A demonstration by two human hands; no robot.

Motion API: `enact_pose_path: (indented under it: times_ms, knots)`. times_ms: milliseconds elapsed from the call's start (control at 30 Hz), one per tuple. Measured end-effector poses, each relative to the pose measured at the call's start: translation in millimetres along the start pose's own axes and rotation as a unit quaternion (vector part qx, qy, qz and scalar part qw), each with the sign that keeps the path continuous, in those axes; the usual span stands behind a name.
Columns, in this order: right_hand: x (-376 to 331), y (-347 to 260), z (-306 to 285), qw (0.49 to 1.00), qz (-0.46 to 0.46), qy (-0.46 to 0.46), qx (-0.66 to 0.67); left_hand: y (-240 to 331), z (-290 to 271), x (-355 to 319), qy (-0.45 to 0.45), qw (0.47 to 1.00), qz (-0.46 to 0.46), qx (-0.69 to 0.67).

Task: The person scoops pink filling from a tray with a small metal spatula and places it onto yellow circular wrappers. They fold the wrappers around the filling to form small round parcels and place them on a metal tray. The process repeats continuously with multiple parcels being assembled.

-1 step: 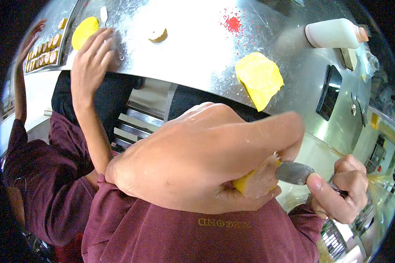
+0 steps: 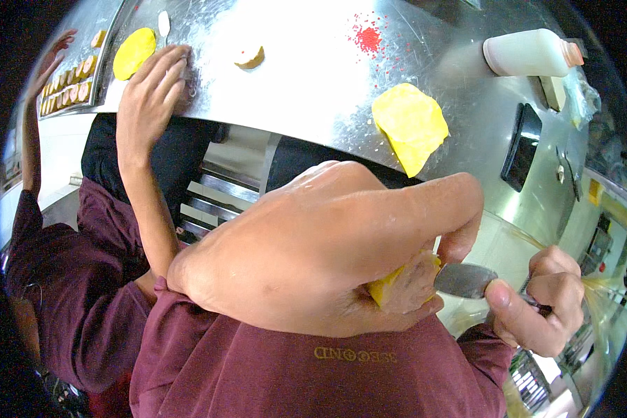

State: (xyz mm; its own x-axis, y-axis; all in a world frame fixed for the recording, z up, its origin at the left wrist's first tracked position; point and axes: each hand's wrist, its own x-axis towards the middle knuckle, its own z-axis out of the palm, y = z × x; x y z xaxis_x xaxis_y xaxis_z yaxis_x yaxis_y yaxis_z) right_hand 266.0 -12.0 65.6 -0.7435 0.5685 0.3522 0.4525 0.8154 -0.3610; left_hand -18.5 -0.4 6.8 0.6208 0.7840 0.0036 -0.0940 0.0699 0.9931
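Observation:
My left hand is large in the middle, its fingers curled around a piece of yellow dough with a pale, smooth filling showing on its open side. From the right, my right hand grips a small metal spatula with a rounded grey blade. The blade's tip is at the edge of the filling; whether it touches, I cannot tell. Beyond my left hand, a flat yellow dough sheet lies on the metal table.
A co-worker's hand rests beside another yellow dough piece and a white spoon. Farther left stands a tray of small filled pieces. Red sprinkles, a brown curved piece, a bottle and a black phone lie on the table.
The spatula blade has shifted slightly left and down along the filling. The dough in my left hand shows a little more of its open side. The co-worker's hand has moved slightly right.

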Motion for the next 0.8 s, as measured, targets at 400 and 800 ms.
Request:
enact_pose_path:
  times_ms: [400,800]
  knots:
    - [0,1,2,1.0,0.014,0.011,-0.009,0,-2,2,-0.002,0.998,0.054,0.043]
    - [5,3,0,1.0,0.0,-0.022,-0.002,-1,1,6,0.012,0.986,0.084,0.145]
